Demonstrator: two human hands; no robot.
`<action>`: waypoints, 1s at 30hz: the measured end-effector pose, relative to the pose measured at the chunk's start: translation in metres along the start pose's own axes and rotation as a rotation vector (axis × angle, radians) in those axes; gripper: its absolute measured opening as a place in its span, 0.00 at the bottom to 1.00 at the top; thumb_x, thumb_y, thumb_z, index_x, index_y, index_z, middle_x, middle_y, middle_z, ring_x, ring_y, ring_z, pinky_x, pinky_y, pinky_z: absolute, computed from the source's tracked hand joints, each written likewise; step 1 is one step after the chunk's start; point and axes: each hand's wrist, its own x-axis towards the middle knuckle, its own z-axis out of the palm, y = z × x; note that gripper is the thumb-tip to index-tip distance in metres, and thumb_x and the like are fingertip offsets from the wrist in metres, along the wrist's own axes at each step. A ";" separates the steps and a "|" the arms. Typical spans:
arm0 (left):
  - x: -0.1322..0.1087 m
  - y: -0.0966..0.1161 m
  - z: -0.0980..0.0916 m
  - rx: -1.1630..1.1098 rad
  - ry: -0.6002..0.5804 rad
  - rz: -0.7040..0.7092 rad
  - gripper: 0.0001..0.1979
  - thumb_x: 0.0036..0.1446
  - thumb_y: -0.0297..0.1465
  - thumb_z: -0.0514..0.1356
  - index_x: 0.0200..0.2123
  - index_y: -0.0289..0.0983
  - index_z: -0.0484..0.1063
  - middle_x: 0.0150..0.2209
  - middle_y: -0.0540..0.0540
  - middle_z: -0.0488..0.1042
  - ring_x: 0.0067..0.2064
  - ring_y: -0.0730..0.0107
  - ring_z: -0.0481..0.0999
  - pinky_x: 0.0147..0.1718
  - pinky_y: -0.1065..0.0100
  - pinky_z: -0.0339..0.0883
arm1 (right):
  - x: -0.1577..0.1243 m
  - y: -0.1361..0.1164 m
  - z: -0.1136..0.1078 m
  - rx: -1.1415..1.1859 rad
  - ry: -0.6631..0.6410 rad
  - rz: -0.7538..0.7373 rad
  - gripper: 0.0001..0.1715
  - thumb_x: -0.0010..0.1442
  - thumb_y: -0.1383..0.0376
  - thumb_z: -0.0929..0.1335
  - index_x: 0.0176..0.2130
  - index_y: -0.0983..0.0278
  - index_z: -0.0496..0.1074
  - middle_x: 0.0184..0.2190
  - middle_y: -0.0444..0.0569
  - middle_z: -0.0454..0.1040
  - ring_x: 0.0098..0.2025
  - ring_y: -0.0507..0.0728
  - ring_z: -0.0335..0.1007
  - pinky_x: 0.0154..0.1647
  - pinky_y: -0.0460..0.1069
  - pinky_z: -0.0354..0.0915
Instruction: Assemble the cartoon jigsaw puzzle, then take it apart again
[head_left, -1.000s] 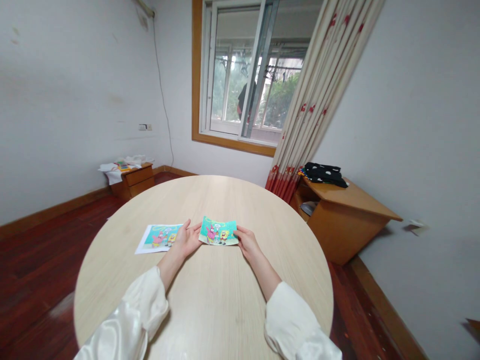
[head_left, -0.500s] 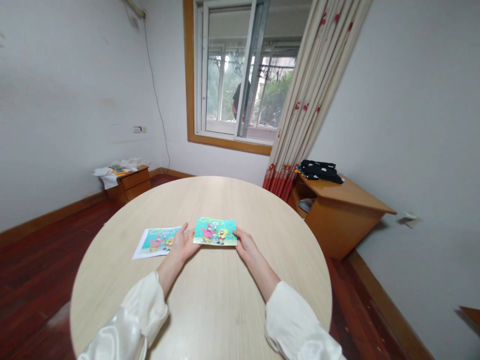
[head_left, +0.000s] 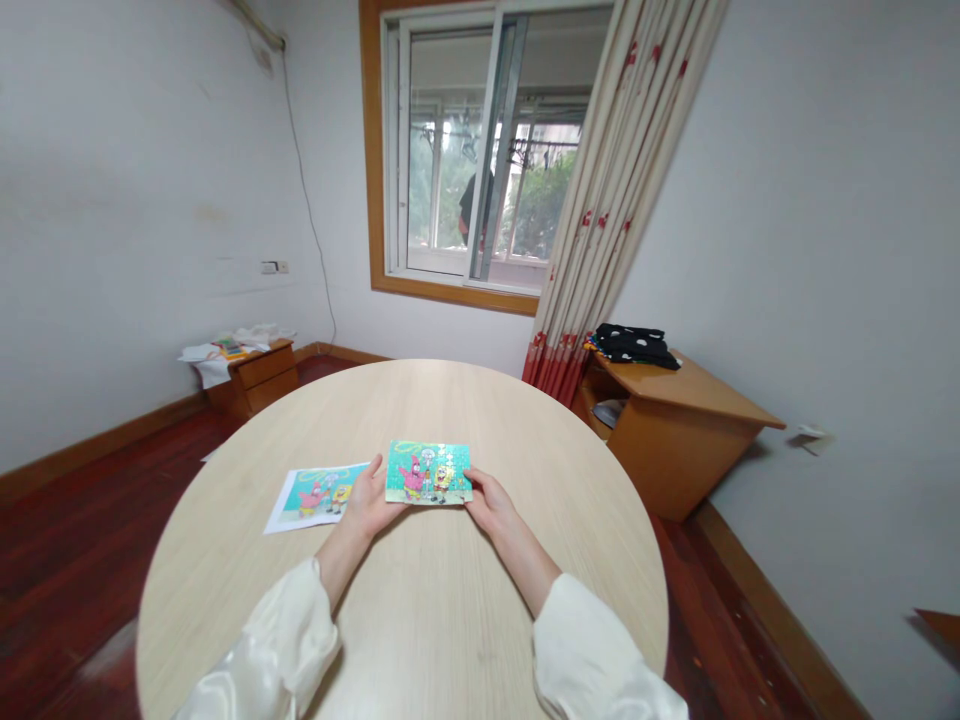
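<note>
A colourful cartoon jigsaw puzzle [head_left: 428,472] is held between both hands above the round light-wood table [head_left: 450,620], its picture side tilted up toward me. My left hand [head_left: 369,502] grips its left edge and my right hand [head_left: 486,500] grips its lower right corner. A printed sheet [head_left: 315,496] with the same cartoon picture lies flat on the table just left of my left hand.
A wooden desk [head_left: 679,425] with folded black cloth [head_left: 634,345] stands at the right, next to a curtain [head_left: 600,210]. A small wooden cabinet [head_left: 251,372] with papers sits by the left wall. A window [head_left: 465,150] is ahead.
The puzzle has been tilted up so more of its face shows, both hands still holding it. The view has shifted slightly.
</note>
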 end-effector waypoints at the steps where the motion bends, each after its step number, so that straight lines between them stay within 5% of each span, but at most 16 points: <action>1: 0.000 -0.001 0.001 0.002 -0.003 -0.003 0.29 0.65 0.40 0.42 0.64 0.29 0.53 0.50 0.30 0.74 0.55 0.44 0.71 0.56 0.41 0.55 | -0.001 -0.001 0.001 -0.002 -0.002 0.002 0.06 0.46 0.70 0.67 0.30 0.63 0.70 0.29 0.49 0.77 0.43 0.60 0.75 0.44 0.55 0.70; 10: -0.006 -0.006 0.018 0.030 -0.033 -0.008 0.24 0.64 0.31 0.45 0.61 0.30 0.59 0.51 0.33 0.74 0.54 0.46 0.73 0.55 0.42 0.58 | -0.002 0.000 0.003 0.088 -0.023 0.048 0.07 0.50 0.70 0.67 0.32 0.65 0.71 0.28 0.49 0.78 0.40 0.58 0.76 0.44 0.54 0.71; 30: -0.012 0.004 0.017 0.051 0.046 -0.015 0.25 0.66 0.34 0.45 0.61 0.27 0.60 0.47 0.32 0.76 0.50 0.45 0.75 0.52 0.43 0.63 | -0.002 0.002 -0.006 0.212 -0.063 0.166 0.07 0.57 0.72 0.64 0.36 0.69 0.70 0.29 0.54 0.78 0.38 0.60 0.76 0.45 0.57 0.72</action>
